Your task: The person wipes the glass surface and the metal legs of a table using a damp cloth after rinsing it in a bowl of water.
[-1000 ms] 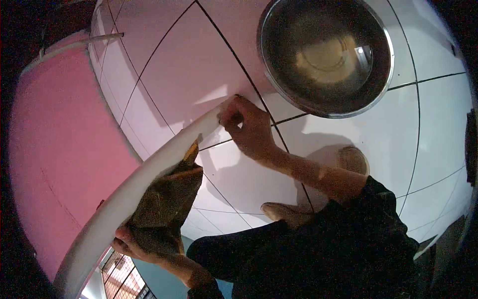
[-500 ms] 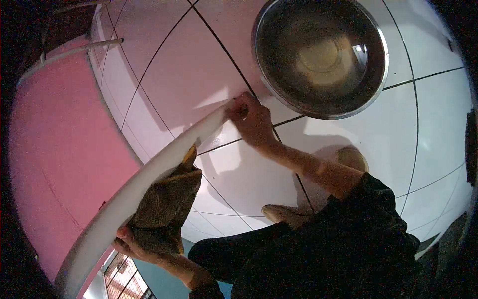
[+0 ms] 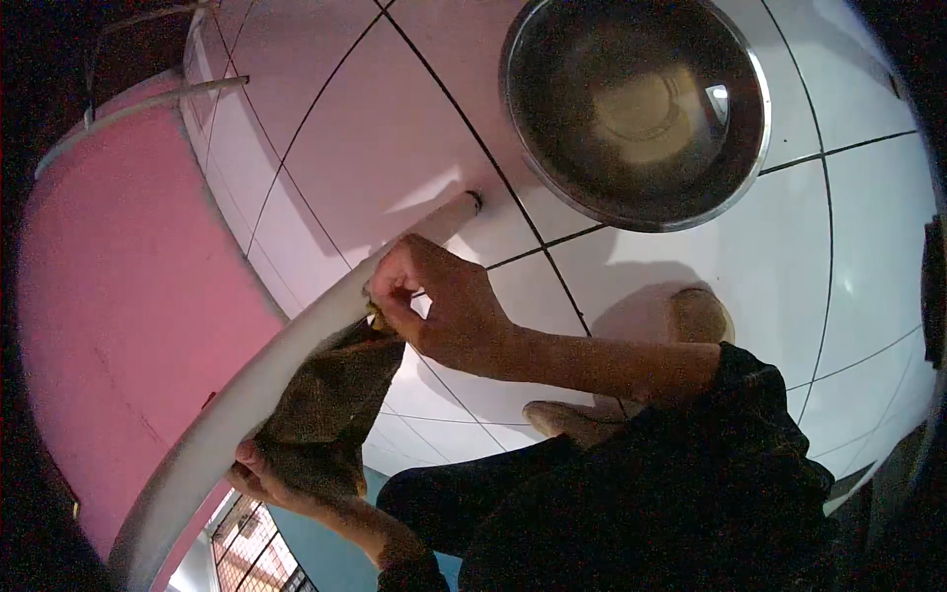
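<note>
A long white pipe (image 3: 232, 395) slants from the lower left up to its dark-rimmed end near the middle of the floor. Against its lower side hangs a brown, coarse-looking cloth (image 3: 330, 395) with a yellowish edge at its upper corner. My left hand (image 3: 271, 483) is closed at the cloth's lower end, its thumb against the pipe; the cloth partly hides the fingers. At the upper corner, my right hand (image 3: 439, 301) has its fingers bent together in a pinch beside the pipe and yellowish edge. Exactly what sits between those fingertips is hidden.
A round metal basin (image 3: 641, 197) holding liquid stands on the white tiled floor (image 3: 730, 266) at the far right. My shoes (image 3: 700, 316) are below it. A pink wall (image 3: 128, 296) rises at left, and a grille (image 3: 256, 548) shows at the bottom.
My right hand has moved from the pipe's far end down and left to the cloth's upper corner, uncovering the pipe end. My left hand stays nearly in place.
</note>
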Action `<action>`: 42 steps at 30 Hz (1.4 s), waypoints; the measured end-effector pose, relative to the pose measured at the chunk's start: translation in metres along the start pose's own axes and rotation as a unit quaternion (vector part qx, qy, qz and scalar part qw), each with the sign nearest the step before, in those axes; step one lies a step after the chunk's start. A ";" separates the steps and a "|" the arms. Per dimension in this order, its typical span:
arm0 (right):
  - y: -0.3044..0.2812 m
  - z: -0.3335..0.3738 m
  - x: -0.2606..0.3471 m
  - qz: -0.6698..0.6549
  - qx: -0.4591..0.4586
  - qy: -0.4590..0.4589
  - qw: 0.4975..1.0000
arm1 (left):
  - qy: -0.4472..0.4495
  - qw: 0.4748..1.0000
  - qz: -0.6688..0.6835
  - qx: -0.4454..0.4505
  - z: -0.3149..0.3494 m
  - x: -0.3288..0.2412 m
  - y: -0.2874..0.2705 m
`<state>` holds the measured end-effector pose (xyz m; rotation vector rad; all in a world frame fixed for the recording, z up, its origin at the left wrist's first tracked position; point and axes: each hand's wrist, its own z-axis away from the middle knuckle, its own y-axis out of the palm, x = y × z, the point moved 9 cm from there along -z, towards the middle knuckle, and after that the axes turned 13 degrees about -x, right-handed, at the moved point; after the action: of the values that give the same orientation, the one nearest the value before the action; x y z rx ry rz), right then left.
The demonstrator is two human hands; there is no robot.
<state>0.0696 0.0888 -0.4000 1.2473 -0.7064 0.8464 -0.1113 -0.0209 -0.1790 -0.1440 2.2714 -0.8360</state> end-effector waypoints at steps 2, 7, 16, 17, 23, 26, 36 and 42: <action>-0.016 -0.003 -0.026 0.074 -0.024 -0.037 0.996 | -0.001 0.999 -0.043 -0.022 -0.004 -0.001 -0.005; -0.089 -0.023 -0.113 0.206 -0.130 0.082 0.966 | 0.015 1.000 -0.011 -0.007 0.000 -0.007 0.007; -0.057 -0.035 -0.097 0.194 -0.076 -0.008 0.978 | -0.022 0.999 -0.034 -0.028 0.000 -0.002 -0.002; -0.083 -0.048 -0.116 0.240 -0.093 -0.031 0.966 | -0.025 0.998 -0.043 -0.028 -0.002 0.007 -0.004; -0.025 -0.031 -0.056 0.170 0.007 -0.061 0.984 | -0.016 0.999 -0.005 -0.050 0.006 -0.010 0.009; -0.048 -0.036 -0.086 0.228 -0.044 -0.086 0.969 | 0.004 1.000 -0.008 -0.010 0.001 -0.009 0.009; -0.056 -0.022 -0.086 0.199 -0.065 -0.069 0.975 | 0.011 0.988 -0.112 -0.108 -0.004 0.008 -0.028; -0.061 -0.004 -0.080 0.201 -0.059 0.010 0.978 | -0.037 0.995 -0.063 -0.067 0.000 0.004 -0.008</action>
<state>0.0803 0.0742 -0.4991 1.0018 -0.9978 1.1268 -0.1155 -0.0283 -0.1767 -0.3783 2.2662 -0.7291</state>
